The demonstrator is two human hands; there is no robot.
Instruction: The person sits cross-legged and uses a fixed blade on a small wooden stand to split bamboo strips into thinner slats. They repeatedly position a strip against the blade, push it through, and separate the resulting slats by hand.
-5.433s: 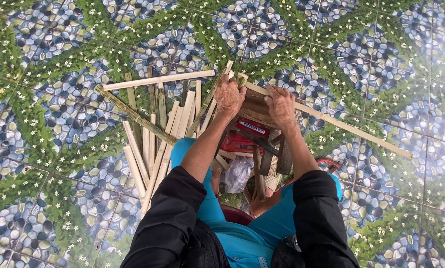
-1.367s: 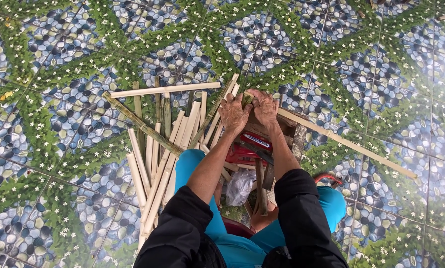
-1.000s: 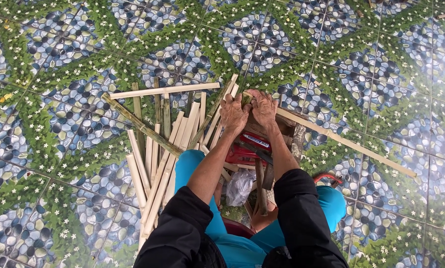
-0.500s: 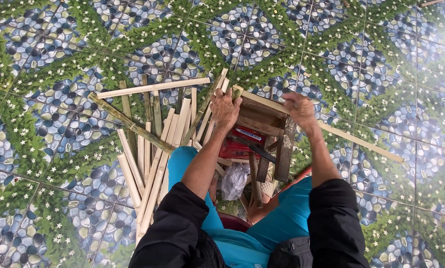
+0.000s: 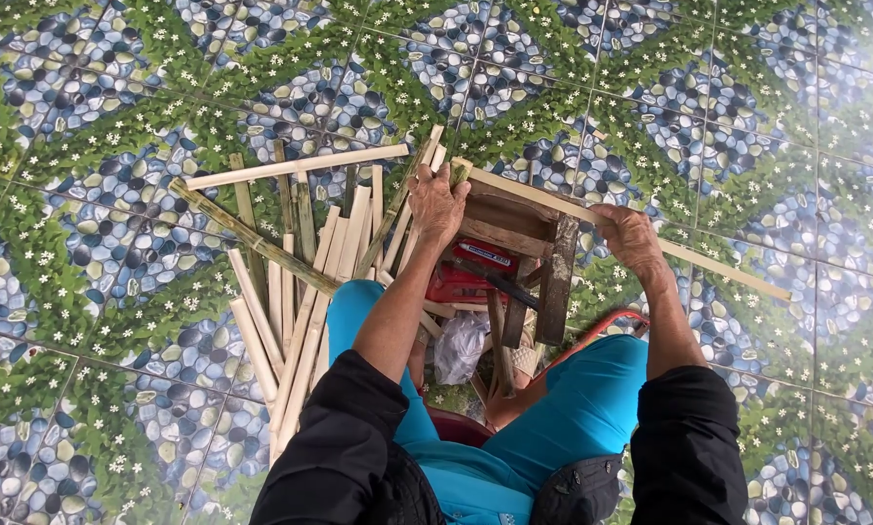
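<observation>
The right hand (image 5: 631,238) has moved outward along the long bamboo strip (image 5: 709,267) lying across the wooden stool (image 5: 524,243) and closes over it (fingers curled), while the left hand (image 5: 438,202) grips the strip's near end, widening the hold.

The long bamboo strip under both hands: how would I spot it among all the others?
Find the small wooden stool on the pebble-patterned floor. The long strip lies across its top, under the left hand and right hand, running right, away from the pile.

Matt split bamboo strips (image 5: 300,292); glossy tiled floor (image 5: 748,117)
</observation>
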